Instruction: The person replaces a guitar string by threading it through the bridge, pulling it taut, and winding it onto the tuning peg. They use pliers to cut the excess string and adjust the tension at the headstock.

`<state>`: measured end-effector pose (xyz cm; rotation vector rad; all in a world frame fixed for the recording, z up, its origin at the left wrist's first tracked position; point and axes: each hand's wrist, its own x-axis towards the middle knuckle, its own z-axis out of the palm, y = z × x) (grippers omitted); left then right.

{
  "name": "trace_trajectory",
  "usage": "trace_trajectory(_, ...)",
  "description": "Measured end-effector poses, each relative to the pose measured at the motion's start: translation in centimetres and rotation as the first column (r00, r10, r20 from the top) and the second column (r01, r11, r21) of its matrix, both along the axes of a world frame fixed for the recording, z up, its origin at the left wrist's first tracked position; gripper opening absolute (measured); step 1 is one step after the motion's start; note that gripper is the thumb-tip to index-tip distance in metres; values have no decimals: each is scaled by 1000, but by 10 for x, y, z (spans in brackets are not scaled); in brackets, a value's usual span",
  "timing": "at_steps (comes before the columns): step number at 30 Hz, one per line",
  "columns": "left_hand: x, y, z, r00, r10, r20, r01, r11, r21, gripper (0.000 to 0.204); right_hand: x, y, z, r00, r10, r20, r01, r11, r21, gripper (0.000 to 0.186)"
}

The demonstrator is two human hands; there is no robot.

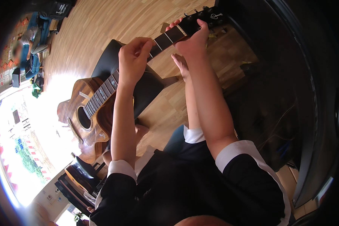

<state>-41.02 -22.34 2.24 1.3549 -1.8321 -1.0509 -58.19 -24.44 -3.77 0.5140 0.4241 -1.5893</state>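
A brown acoustic guitar (98, 126) lies slantwise at the left, its dark neck running up to the right. My left hand (133, 56) is over the middle of the fretboard (108, 86), thumb and fingers pinched together at the strip; whatever may be between them is hidden. Farther up, my right hand (194, 40) wraps round the neck close to the nut, with the thumb up on the near side and fingertips showing on the far side. Just beyond it is the black headstock (211, 17) with its tuning pegs.
A black padded seat (148, 88) stands beneath the neck. My bare leg (192, 105) stretches over the wooden floor (90, 28). Large dark furniture (282, 75) fills the right side. More guitars (79, 177) stand lower left. Another person (28, 39) sits far left near a bright window.
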Motion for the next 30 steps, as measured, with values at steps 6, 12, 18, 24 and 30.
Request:
trace_trajectory(6,19,70,-3,927,153,-344,-33,943,331,17,-6,1,-7,997,52,-51,-54,997,-57,50)
trace_trajectory(12,12,164,-15,841,188,-507,149,821,551,14,-4,2,-14,994,70,-88,-72,997,-28,58)
trace_trajectory(18,12,228,-17,881,123,-457,168,821,546,21,-7,13,-22,998,47,-52,-49,998,-40,84)
trace_trajectory(24,57,259,0,866,181,-466,98,852,514,23,9,26,-20,950,92,-298,-107,994,-36,87)
trace_trajectory(30,99,293,-26,810,329,-485,-67,874,481,22,22,43,-23,908,212,-361,-233,972,-13,85)
